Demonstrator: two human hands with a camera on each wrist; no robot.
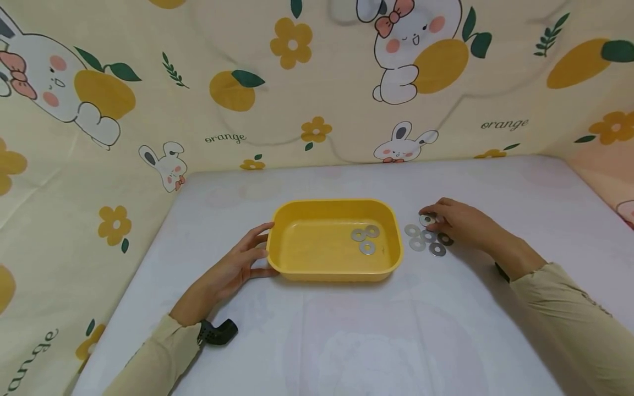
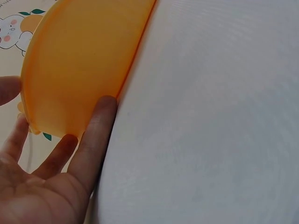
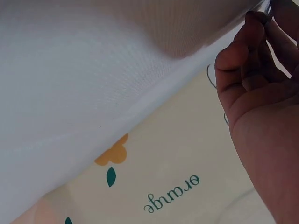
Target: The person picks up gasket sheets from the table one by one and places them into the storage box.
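A shallow yellow plastic tray (image 1: 312, 250) sits on the white-covered table, with three flat metal washers (image 1: 367, 253) in its right half. My left hand (image 1: 235, 268) touches the tray's left end, its fingers spread and fairly straight along the outer wall; the left wrist view shows the fingertips (image 2: 106, 103) against the yellow side. To the right of the tray, my right hand (image 1: 468, 224) pinches a washer (image 1: 422, 219) between thumb and fingers, above a small group of several loose washers (image 1: 417, 247). In the right wrist view the pinch is mostly cut off at the top corner.
A cream cloth (image 1: 277, 121) printed with rabbits, oranges and flowers hangs behind the table and along its left side. The white table cover (image 1: 356, 335) stretches in front of the tray. A black wrist device (image 1: 219, 332) is strapped at the left sleeve.
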